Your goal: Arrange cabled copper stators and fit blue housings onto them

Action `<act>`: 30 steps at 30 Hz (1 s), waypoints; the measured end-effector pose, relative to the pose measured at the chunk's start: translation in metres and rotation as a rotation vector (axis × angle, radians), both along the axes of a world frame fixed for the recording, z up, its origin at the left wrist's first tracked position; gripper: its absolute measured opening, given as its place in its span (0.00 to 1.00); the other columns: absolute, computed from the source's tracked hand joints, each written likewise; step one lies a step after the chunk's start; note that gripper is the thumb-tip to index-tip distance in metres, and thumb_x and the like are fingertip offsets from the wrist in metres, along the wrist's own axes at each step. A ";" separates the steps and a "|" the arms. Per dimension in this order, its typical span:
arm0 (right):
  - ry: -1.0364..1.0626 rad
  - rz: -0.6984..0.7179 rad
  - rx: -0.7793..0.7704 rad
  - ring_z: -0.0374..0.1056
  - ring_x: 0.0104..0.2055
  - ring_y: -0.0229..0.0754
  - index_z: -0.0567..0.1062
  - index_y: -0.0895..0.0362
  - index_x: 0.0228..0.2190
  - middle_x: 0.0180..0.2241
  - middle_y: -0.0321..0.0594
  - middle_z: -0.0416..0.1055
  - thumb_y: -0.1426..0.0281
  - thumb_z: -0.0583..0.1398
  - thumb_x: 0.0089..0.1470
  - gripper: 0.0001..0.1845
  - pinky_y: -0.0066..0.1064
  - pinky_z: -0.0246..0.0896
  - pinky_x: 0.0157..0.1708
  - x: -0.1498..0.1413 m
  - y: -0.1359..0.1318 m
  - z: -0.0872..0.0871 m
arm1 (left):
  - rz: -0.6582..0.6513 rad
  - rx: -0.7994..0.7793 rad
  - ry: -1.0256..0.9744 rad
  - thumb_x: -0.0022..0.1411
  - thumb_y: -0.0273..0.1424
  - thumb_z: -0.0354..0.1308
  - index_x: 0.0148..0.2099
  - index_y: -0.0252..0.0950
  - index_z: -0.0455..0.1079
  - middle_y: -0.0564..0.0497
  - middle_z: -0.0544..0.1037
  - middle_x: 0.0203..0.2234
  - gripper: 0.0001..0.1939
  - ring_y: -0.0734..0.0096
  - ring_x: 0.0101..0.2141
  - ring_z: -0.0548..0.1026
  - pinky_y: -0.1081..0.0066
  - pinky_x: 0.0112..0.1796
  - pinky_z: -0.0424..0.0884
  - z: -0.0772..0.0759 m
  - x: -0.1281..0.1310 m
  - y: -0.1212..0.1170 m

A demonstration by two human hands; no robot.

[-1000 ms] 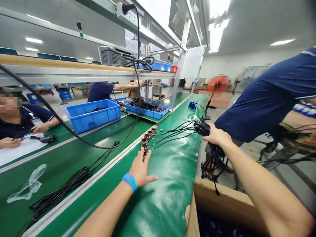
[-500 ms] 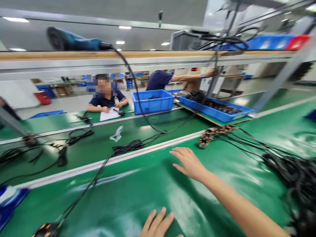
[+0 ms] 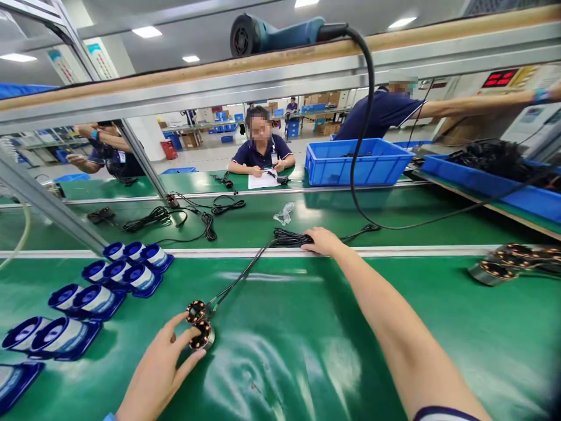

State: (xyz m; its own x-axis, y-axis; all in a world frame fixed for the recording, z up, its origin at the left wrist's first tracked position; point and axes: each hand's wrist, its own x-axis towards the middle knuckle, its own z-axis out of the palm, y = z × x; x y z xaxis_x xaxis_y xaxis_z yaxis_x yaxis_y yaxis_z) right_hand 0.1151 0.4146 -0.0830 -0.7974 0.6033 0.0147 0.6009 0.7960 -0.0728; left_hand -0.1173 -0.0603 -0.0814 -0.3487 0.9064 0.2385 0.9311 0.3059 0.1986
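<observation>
On the green belt (image 3: 284, 351), two round lamp heads with orange-dotted faces (image 3: 199, 324) lie at the near left. Their black leads run up to a coiled cable bundle (image 3: 289, 237) at the white rail. My left hand (image 3: 160, 368) pinches the nearer lamp head between thumb and forefinger. My right hand (image 3: 322, 241) reaches forward, its fingers curled onto the end of the cable bundle.
Several blue wire spools (image 3: 127, 272) stand at the left. More lamp heads (image 3: 495, 270) lie at the right. On the far belt are a blue bin (image 3: 357, 161), a blue tray (image 3: 491, 182), loose cables and a plastic bag (image 3: 284, 213). People work across the line. A heat gun (image 3: 272, 32) lies on the shelf.
My view has swung left. My right hand let go of the cable bunch at the right and moved to the coil by the rail. My left hand came to the lamp heads.
</observation>
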 end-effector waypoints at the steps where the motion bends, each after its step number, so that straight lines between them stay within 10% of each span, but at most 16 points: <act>1: -0.013 -0.002 0.023 0.71 0.49 0.54 0.76 0.60 0.52 0.46 0.54 0.75 0.58 0.61 0.63 0.22 0.39 0.67 0.47 0.008 -0.008 0.007 | -0.042 -0.050 0.002 0.67 0.50 0.55 0.50 0.51 0.76 0.46 0.68 0.61 0.16 0.70 0.35 0.77 0.62 0.40 0.81 -0.002 -0.007 0.000; 12: -0.182 -0.305 0.544 0.69 0.43 0.55 0.73 0.59 0.58 0.40 0.53 0.73 0.57 0.50 0.70 0.26 0.39 0.60 0.40 0.263 -0.116 0.088 | -0.635 -0.269 0.209 0.68 0.49 0.55 0.48 0.55 0.77 0.49 0.71 0.62 0.14 0.60 0.43 0.80 0.60 0.43 0.79 0.003 -0.048 0.069; 18: -0.267 -0.508 0.453 0.67 0.40 0.53 0.69 0.58 0.64 0.36 0.51 0.70 0.56 0.52 0.70 0.29 0.37 0.56 0.37 0.347 -0.149 0.074 | -0.945 -0.213 0.195 0.67 0.47 0.58 0.44 0.54 0.78 0.52 0.73 0.59 0.10 0.63 0.39 0.80 0.63 0.39 0.76 -0.003 -0.008 0.114; 24: -0.213 -0.629 0.081 0.70 0.50 0.58 0.66 0.59 0.64 0.50 0.55 0.73 0.61 0.60 0.60 0.34 0.46 0.65 0.50 0.322 -0.165 0.014 | -0.948 -0.115 0.152 0.66 0.52 0.56 0.44 0.53 0.78 0.48 0.72 0.58 0.15 0.60 0.41 0.79 0.61 0.40 0.78 -0.022 -0.002 0.120; 27: 0.154 -0.479 -0.064 0.63 0.63 0.56 0.61 0.59 0.67 0.62 0.55 0.65 0.61 0.60 0.60 0.37 0.48 0.59 0.62 0.256 -0.182 0.020 | -0.970 -0.067 0.112 0.65 0.54 0.56 0.49 0.54 0.77 0.47 0.72 0.59 0.17 0.60 0.43 0.79 0.63 0.40 0.79 -0.022 -0.002 0.117; 30: 0.507 -0.270 -0.384 0.72 0.54 0.46 0.70 0.54 0.60 0.52 0.46 0.75 0.59 0.54 0.68 0.24 0.38 0.66 0.55 0.166 -0.202 0.038 | -0.999 -0.046 0.100 0.65 0.55 0.57 0.53 0.54 0.75 0.46 0.70 0.63 0.20 0.60 0.43 0.80 0.63 0.38 0.79 -0.017 -0.001 0.119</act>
